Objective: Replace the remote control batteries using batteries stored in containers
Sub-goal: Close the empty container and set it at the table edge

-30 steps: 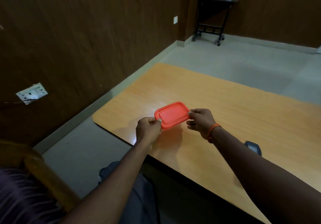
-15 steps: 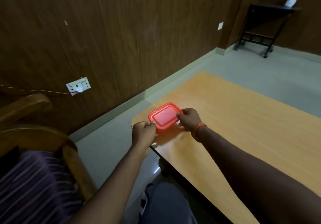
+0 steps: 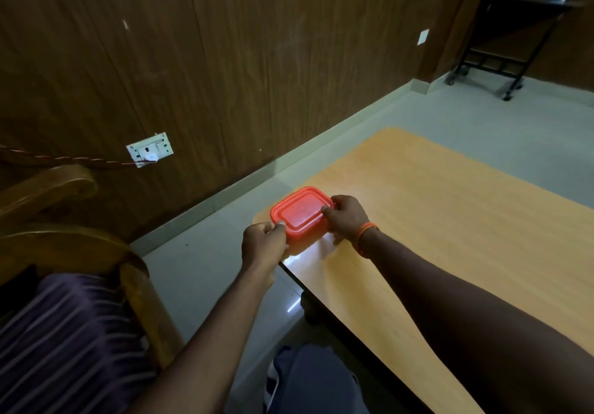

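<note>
Head cam has you gripping the red container at the worktop's near-left corner, left hand and right hand fingers curled round opposite ends, lid on.

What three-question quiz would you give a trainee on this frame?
1. True or false: the lid is off the red box.
2. Which grip holds the box? A) left only B) right only C) both
3. Fill in: the orange band is on the ___ wrist.
Key: 1 false, the lid is on. 2 C: the left grip and right grip each clasp one end. 3 right.
</note>
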